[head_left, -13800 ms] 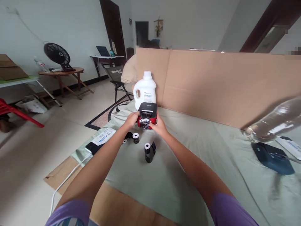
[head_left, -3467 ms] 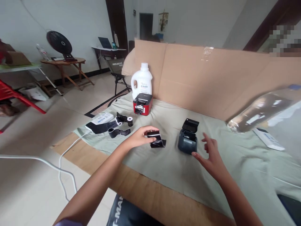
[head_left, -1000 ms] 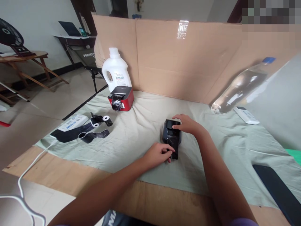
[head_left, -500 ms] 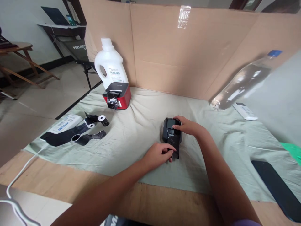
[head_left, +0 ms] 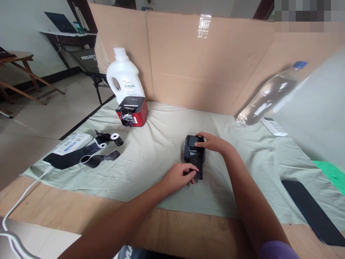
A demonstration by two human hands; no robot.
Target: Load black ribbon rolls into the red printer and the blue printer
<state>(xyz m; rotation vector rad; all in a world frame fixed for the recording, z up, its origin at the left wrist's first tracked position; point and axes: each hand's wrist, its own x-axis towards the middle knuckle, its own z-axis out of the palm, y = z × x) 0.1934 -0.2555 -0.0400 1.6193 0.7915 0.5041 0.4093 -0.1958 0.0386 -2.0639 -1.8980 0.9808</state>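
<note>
Background chair point(head_left: 83, 64) ("PROJEE…" lettering) beyond black printer point(head_left: 191, 140)

At 4 o'clock from the view's centre, the right hand point(head_left: 211, 142) masks the upper right edge of the small dark printer point(head_left: 191, 141); toward 6, the left hand point(head_left: 176, 176) overlaps the black strip point(head_left: 197, 159). At 10, a red-and-black printer point(head_left: 134, 105) conceals the base of the white jug point(head_left: 125, 77), its finest print illegible. Truncated at the margins: wooden table point(head_left: 18, 56), 10; lettered dark fabric point(head_left: 126, 253), 7; purple sleeve point(head_left: 277, 250), between 4 and 5. The corner at 2: pixelated.
</note>
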